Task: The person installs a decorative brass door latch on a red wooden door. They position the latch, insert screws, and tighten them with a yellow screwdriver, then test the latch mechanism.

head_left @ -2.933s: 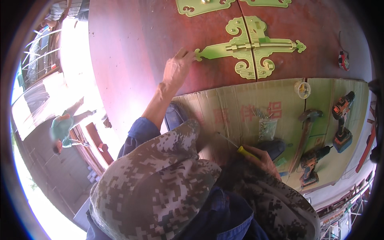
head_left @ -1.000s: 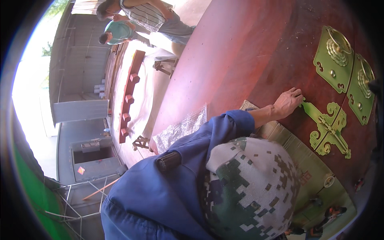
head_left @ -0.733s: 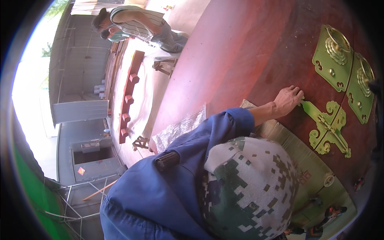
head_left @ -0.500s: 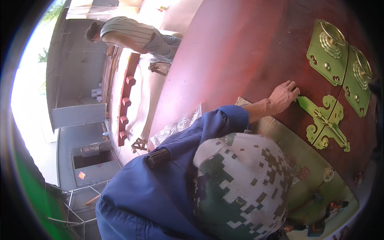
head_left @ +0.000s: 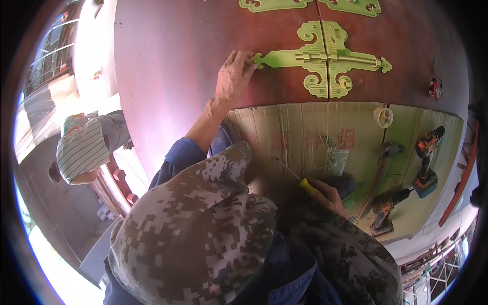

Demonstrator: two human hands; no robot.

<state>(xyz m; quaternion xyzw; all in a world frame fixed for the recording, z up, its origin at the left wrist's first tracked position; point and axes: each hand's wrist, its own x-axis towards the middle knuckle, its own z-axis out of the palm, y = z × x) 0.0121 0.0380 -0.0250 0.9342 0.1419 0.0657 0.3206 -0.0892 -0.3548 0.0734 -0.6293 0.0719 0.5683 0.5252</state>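
Observation:
A brass-coloured door bolt (head_left: 317, 58) with scrolled plates lies across the seam of two dark red panels (head_left: 178, 56). At its left tip is my left hand (head_left: 234, 79), fingers bent and pressed together; whatever they pinch is too small to make out. My right hand (head_left: 329, 197) is closed round the yellow handle of a screwdriver (head_left: 305, 184), held low over the cardboard (head_left: 274, 119), its thin shaft pointing up and left. Parts of two brass-coloured plates (head_left: 277, 4) show at the top edge, above the bolt.
On the cardboard lie a bag of screws (head_left: 335, 161), a small tub (head_left: 382, 117), a hammer (head_left: 377, 178) and two cordless drills (head_left: 429, 142). A tape measure (head_left: 435, 89) rests on the right panel. Someone in a striped shirt (head_left: 84, 152) stands at far left.
My view has swung round, bringing the bolt towards the top middle. The screwdriver in my right hand has come into sight. My left hand stays at the bolt's left tip.

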